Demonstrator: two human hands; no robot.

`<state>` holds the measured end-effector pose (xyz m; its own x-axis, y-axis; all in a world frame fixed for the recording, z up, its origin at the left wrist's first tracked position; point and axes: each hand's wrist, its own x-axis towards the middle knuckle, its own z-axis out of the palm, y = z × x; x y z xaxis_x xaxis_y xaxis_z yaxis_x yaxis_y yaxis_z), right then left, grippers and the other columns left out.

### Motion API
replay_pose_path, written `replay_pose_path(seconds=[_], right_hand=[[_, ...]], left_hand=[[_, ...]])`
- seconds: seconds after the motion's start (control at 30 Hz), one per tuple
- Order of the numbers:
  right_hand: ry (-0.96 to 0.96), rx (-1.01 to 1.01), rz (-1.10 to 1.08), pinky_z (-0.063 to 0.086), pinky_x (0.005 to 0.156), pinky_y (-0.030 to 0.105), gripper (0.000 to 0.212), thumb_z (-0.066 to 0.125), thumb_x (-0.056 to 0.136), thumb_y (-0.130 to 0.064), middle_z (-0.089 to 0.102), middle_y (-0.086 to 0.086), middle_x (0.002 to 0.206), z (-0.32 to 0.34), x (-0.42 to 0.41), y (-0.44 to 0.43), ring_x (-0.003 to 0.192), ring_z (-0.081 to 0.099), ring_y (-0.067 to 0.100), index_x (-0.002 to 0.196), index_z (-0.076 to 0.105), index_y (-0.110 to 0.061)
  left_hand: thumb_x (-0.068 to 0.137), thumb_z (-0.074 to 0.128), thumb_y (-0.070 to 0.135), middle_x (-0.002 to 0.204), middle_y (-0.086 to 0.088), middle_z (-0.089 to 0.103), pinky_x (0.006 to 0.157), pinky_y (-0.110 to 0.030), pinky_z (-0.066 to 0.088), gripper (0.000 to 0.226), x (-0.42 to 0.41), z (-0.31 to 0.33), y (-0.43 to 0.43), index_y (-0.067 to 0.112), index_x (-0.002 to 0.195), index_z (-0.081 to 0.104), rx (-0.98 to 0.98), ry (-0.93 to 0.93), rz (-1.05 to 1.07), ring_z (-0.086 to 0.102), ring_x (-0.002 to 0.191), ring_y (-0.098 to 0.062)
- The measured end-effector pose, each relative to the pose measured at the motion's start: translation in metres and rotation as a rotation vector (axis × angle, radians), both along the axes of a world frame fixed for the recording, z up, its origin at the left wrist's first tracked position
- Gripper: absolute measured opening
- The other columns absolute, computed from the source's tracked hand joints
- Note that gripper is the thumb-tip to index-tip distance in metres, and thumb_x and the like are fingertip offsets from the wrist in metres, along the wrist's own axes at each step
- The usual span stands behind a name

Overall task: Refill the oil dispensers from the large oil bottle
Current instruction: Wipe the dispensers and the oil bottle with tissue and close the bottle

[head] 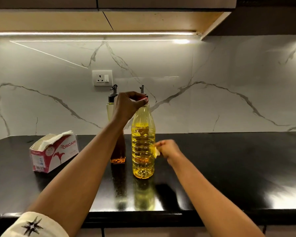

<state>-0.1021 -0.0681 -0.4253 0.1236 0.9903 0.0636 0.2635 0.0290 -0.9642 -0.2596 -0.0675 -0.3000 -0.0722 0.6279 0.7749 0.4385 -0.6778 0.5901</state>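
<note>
The large clear plastic oil bottle (143, 142) stands upright on the black counter (229, 159), more than half full of yellow oil. My left hand (126, 106) grips its red cap (144, 99) from above. My right hand (167, 149) sits beside the bottle's right flank and pinches a small pale, blurred piece against it. Behind my left arm stands one oil dispenser (117, 158) with a black spout top and a little amber oil at its base. A second dispenser's spout (141, 88) shows behind the big bottle; its body is hidden.
An open red-and-white tissue box (56, 151) lies on the counter to the left. A wall socket (102, 78) sits on the marble backsplash behind the bottles. Overhead cabinets hang above. The counter's front edge (143, 213) runs just below my forearms.
</note>
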Motion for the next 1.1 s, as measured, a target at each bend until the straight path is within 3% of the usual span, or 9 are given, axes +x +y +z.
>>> replay_pose_path(seconds=[0.1, 0.23, 0.37, 0.53, 0.67, 0.8, 0.87, 1.0, 1.1], right_hand=[[0.102, 0.153, 0.028, 0.055, 0.083, 0.034, 0.024, 0.050, 0.091, 0.004, 0.066, 0.006, 0.093, 0.052, 0.003, -0.004, 0.089, 0.062, 0.018, 0.080, 0.064, -0.013], [0.135, 0.301, 0.106, 0.056, 0.080, 0.029, 0.015, 0.054, 0.089, 0.003, 0.066, 0.013, 0.101, 0.107, 0.002, -0.012, 0.090, 0.064, 0.019, 0.094, 0.067, -0.002], [0.053, 0.352, 0.094, 0.058, 0.078, 0.031, 0.014, 0.058, 0.088, 0.001, 0.067, 0.011, 0.098, 0.121, -0.003, -0.014, 0.091, 0.066, 0.021, 0.086, 0.068, -0.008], [0.030, 0.193, 0.055, 0.057, 0.081, 0.041, 0.022, 0.053, 0.089, 0.004, 0.066, 0.011, 0.093, 0.061, 0.006, 0.003, 0.090, 0.065, 0.024, 0.080, 0.065, -0.013], [-0.089, -0.041, 0.024, 0.055, 0.061, 0.031, 0.024, 0.054, 0.087, 0.005, 0.067, 0.010, 0.083, -0.021, 0.006, 0.011, 0.075, 0.063, 0.018, 0.074, 0.067, -0.011], [-0.084, -0.216, 0.040, 0.056, 0.056, 0.024, 0.021, 0.056, 0.086, 0.007, 0.068, 0.012, 0.087, -0.042, 0.006, 0.003, 0.073, 0.065, 0.017, 0.075, 0.067, -0.006], [-0.103, -0.136, 0.042, 0.047, 0.045, 0.017, 0.021, 0.053, 0.088, 0.007, 0.065, 0.007, 0.078, -0.025, 0.007, 0.001, 0.065, 0.058, 0.012, 0.077, 0.066, -0.006], [-0.043, 0.100, 0.063, 0.054, 0.070, 0.031, 0.025, 0.049, 0.089, 0.006, 0.063, 0.008, 0.084, 0.038, 0.007, 0.005, 0.080, 0.060, 0.018, 0.077, 0.063, -0.010], [-0.024, 0.223, 0.109, 0.053, 0.069, 0.025, 0.024, 0.051, 0.090, 0.005, 0.064, 0.009, 0.092, 0.088, 0.007, 0.002, 0.081, 0.060, 0.016, 0.078, 0.063, -0.012]], left_hand=[[0.075, 0.081, 0.028, 0.077, 0.008, 0.070, 0.063, -0.016, 0.054, 0.022, -0.001, 0.000, 0.001, 0.019, 0.094, 0.075, 0.006, 0.030, -0.006, 0.063, 0.061, 0.002], [0.079, 0.077, 0.025, 0.085, 0.007, 0.073, 0.073, -0.026, 0.058, 0.018, -0.007, -0.002, 0.005, 0.025, 0.097, 0.073, -0.045, 0.033, -0.105, 0.070, 0.074, -0.008], [0.085, 0.069, 0.012, 0.096, -0.002, 0.071, 0.079, -0.031, 0.058, 0.021, -0.007, -0.001, 0.003, 0.018, 0.105, 0.068, -0.103, 0.000, -0.230, 0.070, 0.088, -0.017], [0.081, 0.072, 0.013, 0.093, -0.004, 0.071, 0.073, -0.027, 0.059, 0.023, -0.005, 0.000, -0.002, 0.012, 0.103, 0.069, -0.144, -0.076, -0.298, 0.070, 0.077, -0.009], [0.076, 0.077, 0.013, 0.090, -0.004, 0.069, 0.067, -0.024, 0.059, 0.028, -0.003, 0.002, -0.001, 0.010, 0.103, 0.071, -0.150, -0.082, -0.251, 0.068, 0.073, -0.009], [0.073, 0.080, 0.025, 0.082, 0.006, 0.071, 0.064, -0.021, 0.058, 0.021, 0.000, 0.002, 0.003, 0.024, 0.092, 0.072, -0.066, -0.010, -0.149, 0.067, 0.066, -0.002], [0.072, 0.081, 0.027, 0.078, 0.011, 0.070, 0.063, -0.021, 0.058, 0.020, 0.000, 0.001, 0.003, 0.027, 0.090, 0.071, -0.039, -0.005, -0.104, 0.067, 0.063, -0.004], [0.074, 0.081, 0.026, 0.081, 0.007, 0.071, 0.065, -0.024, 0.058, 0.020, -0.001, 0.001, 0.002, 0.027, 0.093, 0.072, -0.021, 0.005, -0.068, 0.069, 0.069, -0.013], [0.079, 0.076, 0.021, 0.093, -0.002, 0.073, 0.069, -0.023, 0.059, 0.025, -0.008, 0.005, 0.004, 0.016, 0.103, 0.073, -0.086, 0.053, -0.102, 0.070, 0.077, -0.011]])
